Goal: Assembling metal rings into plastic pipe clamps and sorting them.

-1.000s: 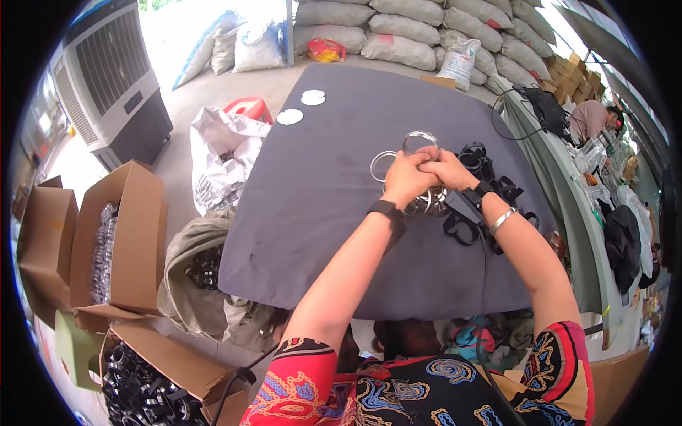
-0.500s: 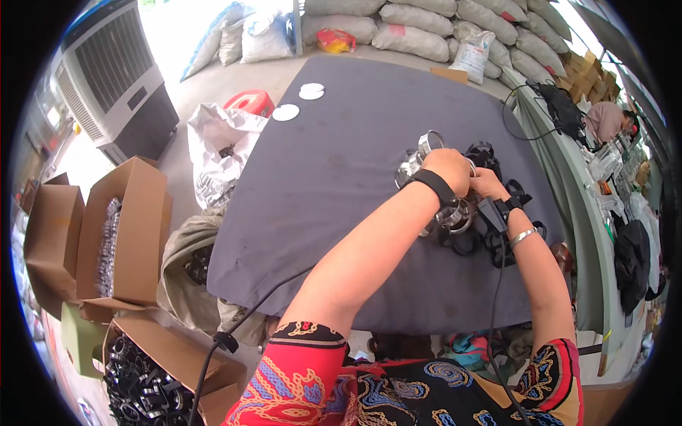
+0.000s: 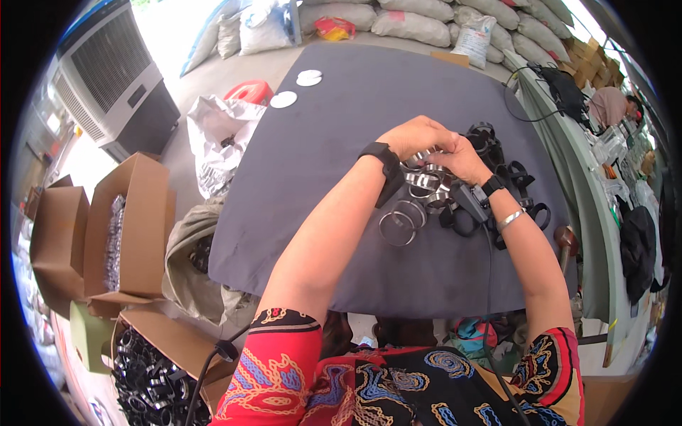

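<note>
Left forearm [image 3: 320, 231] slants up and rightward, right forearm [image 3: 529, 248] leans up and leftward, left hand [image 3: 418, 136] back uppermost, right hand [image 3: 465, 160] curled inward, the two meeting at the fingers [image 3: 448, 140], palms hidden.

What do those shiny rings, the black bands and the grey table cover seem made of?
Shiny rings: probably polished metal, given their bright, mirror-like glints.
Black bands: perhaps plastic or rubber; their dark, mostly dull surface leaves it open.
Grey table cover: likely matte fabric, since it shows no shine.
</note>
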`<state>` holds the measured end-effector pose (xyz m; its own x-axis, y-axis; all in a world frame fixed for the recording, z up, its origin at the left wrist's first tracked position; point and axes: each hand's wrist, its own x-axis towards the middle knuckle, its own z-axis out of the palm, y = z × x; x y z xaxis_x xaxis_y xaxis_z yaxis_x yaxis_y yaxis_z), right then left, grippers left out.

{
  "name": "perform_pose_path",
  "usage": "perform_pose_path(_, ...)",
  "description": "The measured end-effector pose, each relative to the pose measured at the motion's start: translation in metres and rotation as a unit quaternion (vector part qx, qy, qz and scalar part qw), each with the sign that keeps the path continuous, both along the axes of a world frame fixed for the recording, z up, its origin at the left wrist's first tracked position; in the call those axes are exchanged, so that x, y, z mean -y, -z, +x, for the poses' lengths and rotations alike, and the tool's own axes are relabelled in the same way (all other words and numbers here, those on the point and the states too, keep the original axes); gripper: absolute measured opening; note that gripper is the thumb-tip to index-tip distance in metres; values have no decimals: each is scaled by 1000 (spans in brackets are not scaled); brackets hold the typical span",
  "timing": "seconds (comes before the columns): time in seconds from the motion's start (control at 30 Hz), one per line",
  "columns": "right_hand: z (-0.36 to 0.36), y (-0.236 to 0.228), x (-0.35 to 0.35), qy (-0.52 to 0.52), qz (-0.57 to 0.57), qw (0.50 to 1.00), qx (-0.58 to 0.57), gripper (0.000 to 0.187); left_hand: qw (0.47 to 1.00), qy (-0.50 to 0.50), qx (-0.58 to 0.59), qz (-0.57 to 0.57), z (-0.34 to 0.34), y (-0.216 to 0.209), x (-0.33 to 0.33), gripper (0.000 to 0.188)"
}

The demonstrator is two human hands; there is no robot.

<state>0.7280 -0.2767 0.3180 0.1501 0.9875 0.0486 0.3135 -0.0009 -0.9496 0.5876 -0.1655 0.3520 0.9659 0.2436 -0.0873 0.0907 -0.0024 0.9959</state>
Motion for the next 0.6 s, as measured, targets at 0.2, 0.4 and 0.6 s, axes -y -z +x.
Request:
perform_pose_path(0.2,-20,2,-6,69,-21,937,342,26,858,-54,83,504,-38,7,5,33)
perform_pose_path(0.4,-16,-21,7,87,-44,859,502,25,863,-300,186,361,-196,-36,23,24)
perform_pose_path(0.6,37,0,-1,96,-33,840,533,57,714,-670,131,157,-398,98,96,16)
